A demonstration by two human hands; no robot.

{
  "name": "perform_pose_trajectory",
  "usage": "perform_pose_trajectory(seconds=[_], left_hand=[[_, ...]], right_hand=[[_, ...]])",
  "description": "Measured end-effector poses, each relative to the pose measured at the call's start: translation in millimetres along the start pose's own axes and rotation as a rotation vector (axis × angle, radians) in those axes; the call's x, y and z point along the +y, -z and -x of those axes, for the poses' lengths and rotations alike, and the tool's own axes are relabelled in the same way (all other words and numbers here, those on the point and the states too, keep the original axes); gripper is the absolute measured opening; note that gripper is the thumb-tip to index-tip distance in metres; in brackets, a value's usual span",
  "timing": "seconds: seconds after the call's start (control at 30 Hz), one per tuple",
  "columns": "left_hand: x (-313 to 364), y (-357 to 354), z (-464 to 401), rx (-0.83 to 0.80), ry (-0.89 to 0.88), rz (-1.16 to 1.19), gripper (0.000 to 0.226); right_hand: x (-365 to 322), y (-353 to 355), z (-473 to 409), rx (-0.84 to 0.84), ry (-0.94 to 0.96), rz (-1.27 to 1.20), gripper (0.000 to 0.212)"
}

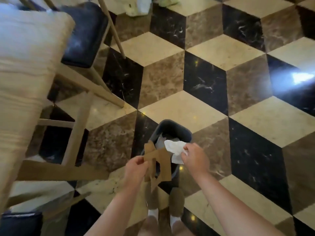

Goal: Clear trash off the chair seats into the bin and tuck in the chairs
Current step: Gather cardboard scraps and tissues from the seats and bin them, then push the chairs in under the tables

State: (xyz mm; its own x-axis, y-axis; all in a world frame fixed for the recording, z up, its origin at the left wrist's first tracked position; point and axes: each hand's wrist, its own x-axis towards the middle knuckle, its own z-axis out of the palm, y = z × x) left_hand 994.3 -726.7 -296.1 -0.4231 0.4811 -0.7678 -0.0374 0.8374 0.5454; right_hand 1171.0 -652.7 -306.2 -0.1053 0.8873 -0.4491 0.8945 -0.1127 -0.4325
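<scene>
A small dark bin [171, 129] stands on the floor just ahead of my feet, with some grey and white trash inside. My left hand [136, 169] pinches a piece of torn brown cardboard [162, 165] over the bin's near rim. My right hand [194, 158] grips a crumpled white tissue [174, 148] above the bin's opening. A chair with a dark cushioned seat [85, 31] stands at the upper left, its seat bare as far as I can see. Another dark seat [20, 223] shows at the bottom left corner.
A pale wooden table edge [25, 74] fills the left side, with wooden legs and crossbars [76, 130] under it. White and green bags [144, 5] lie on the floor at the top. The patterned marble floor [238, 82] stretches to the right.
</scene>
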Motion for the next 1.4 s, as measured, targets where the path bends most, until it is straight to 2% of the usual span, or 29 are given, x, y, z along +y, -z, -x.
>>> perform_pose_trajectory(seconds=[0.13,0.3,0.57,0.73,0.83,0.93,1.07,1.17,1.27,1.4], left_hand=[[-28.6,-33.0,-77.0,-0.02,0.036,-0.034,0.012],[-62.7,-59.5,-143.2,-0.002,0.069,-0.049,0.013],[-77.0,-63.5,-161.7,-0.032,0.115,-0.008,0.026],[-49.3,-40.6,-110.9,-0.05,-0.027,-0.152,0.027],[-19.9,-15.5,-61.1,-0.061,-0.187,-0.37,0.031],[13.9,18.1,-1.7,-0.022,-0.391,-0.696,0.033],[49.2,73.1,83.1,0.147,-0.532,-0.919,0.027],[49.2,111.5,142.4,0.288,-0.588,-1.017,0.031],[37.5,145.9,192.4,0.42,-0.57,-1.021,0.035],[0.9,193.6,256.3,0.615,-0.501,-0.898,0.041]], right_hand=[[19.7,-60.6,-55.6,-0.067,-0.033,0.026,0.014],[37.8,-117.8,-105.9,-0.061,-0.094,0.063,0.012],[55.9,-138.2,-116.2,-0.1,-0.05,0.083,0.026],[33.5,-95.9,-82.9,-0.097,-0.001,0.093,0.024],[1.8,-48.9,-44.2,-0.06,0.114,0.096,0.022],[-40.7,3.6,4.5,-0.052,0.276,0.171,0.024],[-101.3,59.4,75.2,-0.043,0.473,0.289,0.03],[-138.6,81.6,128.4,-0.011,0.588,0.355,0.035],[-176.9,93.9,170.0,0.003,0.704,0.379,0.037],[-230.8,96.1,228.5,0.055,0.919,0.388,0.037]])
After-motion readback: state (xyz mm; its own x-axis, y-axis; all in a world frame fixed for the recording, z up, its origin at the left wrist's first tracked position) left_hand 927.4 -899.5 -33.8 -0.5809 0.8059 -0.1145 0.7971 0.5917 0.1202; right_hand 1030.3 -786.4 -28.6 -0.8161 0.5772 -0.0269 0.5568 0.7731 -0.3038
